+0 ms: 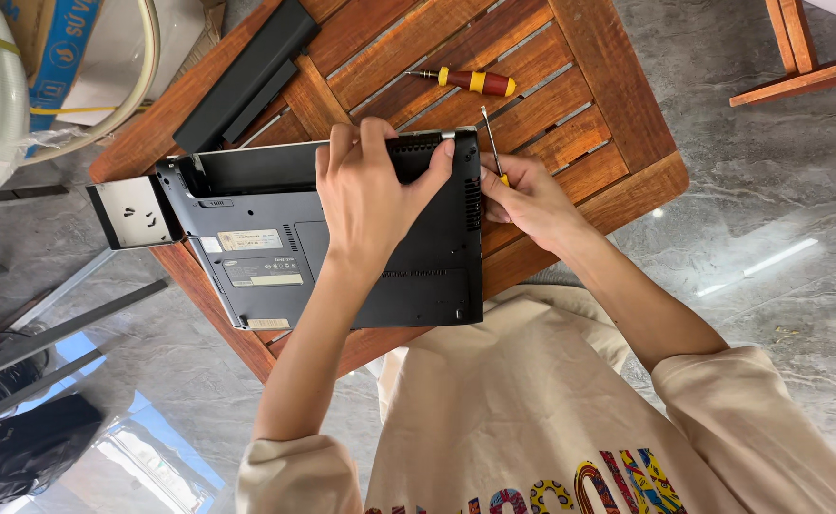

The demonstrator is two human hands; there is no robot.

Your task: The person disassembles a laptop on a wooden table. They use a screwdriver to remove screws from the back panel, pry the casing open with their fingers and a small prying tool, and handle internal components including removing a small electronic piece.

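Laptop [342, 257] lay underside up on the slatted wooden bench [570, 105], near edge overhanging toward the person. Left hand [372, 195] was spread flat on its base, fingers curled over the far edge, pinning it. Right hand [522, 195] was closed around a thin screwdriver [490, 143] at the laptop's right side. A red-and-yellow screwdriver [475, 81] and a long black battery [246, 76] lay apart. Laptop looked rigid, moderately heavy, smooth plastic; probably best gripped by its edges.

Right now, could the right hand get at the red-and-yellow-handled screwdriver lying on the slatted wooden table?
Probably yes: bare slats lie between right hand and red-and-yellow-handled screwdriver, but that hand already grips a thin screwdriver.
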